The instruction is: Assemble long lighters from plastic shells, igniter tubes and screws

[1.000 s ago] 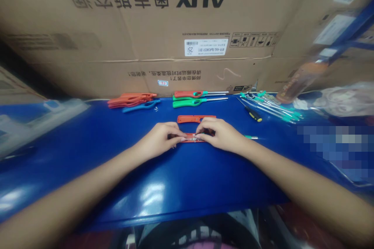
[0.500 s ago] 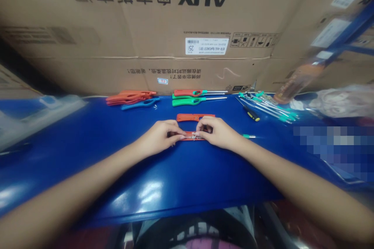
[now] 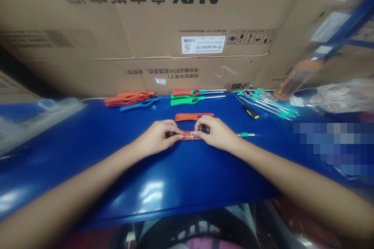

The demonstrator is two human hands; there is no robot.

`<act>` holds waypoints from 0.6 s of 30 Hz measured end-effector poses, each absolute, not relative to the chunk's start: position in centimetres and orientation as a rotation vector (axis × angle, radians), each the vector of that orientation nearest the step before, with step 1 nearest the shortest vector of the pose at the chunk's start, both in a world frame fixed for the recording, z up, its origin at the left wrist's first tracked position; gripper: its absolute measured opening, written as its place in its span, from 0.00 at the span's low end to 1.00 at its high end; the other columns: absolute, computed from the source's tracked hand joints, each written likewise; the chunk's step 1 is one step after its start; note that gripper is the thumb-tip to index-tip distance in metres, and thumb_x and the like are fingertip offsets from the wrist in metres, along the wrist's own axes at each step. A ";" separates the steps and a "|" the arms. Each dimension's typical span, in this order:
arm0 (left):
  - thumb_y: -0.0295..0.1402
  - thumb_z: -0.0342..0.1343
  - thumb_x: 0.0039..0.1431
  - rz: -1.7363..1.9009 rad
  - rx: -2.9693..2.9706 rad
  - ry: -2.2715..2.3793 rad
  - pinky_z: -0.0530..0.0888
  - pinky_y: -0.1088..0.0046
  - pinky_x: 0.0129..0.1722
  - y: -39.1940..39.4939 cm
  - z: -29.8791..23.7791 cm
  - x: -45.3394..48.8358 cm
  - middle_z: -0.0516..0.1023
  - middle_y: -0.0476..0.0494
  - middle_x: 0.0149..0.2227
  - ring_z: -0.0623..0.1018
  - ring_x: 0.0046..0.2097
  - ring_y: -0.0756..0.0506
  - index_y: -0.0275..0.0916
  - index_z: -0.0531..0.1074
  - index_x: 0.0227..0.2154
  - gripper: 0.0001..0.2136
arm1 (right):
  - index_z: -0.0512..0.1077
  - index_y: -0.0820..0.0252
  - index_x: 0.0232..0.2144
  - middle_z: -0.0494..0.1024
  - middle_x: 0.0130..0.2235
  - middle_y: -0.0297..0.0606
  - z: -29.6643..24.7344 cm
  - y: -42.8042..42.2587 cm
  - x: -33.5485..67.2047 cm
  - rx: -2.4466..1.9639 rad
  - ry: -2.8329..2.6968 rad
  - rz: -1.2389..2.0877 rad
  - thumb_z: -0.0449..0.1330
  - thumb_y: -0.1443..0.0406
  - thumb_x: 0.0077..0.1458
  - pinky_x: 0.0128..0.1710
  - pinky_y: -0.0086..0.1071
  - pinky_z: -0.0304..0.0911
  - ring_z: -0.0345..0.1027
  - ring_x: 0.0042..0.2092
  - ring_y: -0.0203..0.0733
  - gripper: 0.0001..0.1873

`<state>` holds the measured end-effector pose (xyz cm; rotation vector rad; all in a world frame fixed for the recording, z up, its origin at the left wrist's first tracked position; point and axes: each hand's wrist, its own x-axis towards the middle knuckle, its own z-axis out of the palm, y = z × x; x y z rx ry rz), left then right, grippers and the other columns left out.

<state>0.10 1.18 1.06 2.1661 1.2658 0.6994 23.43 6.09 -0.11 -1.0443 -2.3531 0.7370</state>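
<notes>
An open orange lighter casing (image 3: 189, 137) lies on the blue table, with small pale parts and a thin wire inside it. My left hand (image 3: 159, 136) is closed, thumb and index finger pinching at the casing's left end. From the other side, my right hand (image 3: 217, 132) is also closed, its thumb and fingertips pressed together over the inner parts; what they grip is too small to make out. A metal lighter tube with a green collar (image 3: 245, 135) sticks out beyond my right hand. Just behind lies the other orange casing half (image 3: 189, 117).
Orange lighter casings (image 3: 125, 98) and a blue one (image 3: 138, 104) lie at the back left. Red and green lighters (image 3: 185, 100) lie behind the hands. Farther right are a screwdriver (image 3: 251, 113), several metal tubes (image 3: 269, 105), a bottle (image 3: 295, 79) and a large carton (image 3: 146, 39).
My right fingertips have shifted slightly at the casing, and more of the green collar shows. Both hands stay at the same casing; the whole view has moved a little.
</notes>
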 end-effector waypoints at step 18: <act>0.31 0.51 0.69 0.719 2.670 1.258 0.73 0.58 0.54 -0.7 -0.1 3.0 0.77 0.40 0.53 0.74 0.54 0.40 0.42 0.74 0.51 0.12 | 0.75 0.60 0.36 0.77 0.37 0.37 3.6 7.6 27.9 -0.854 -2.691 0.850 0.61 0.70 0.56 0.34 0.29 0.60 0.66 0.33 0.36 0.04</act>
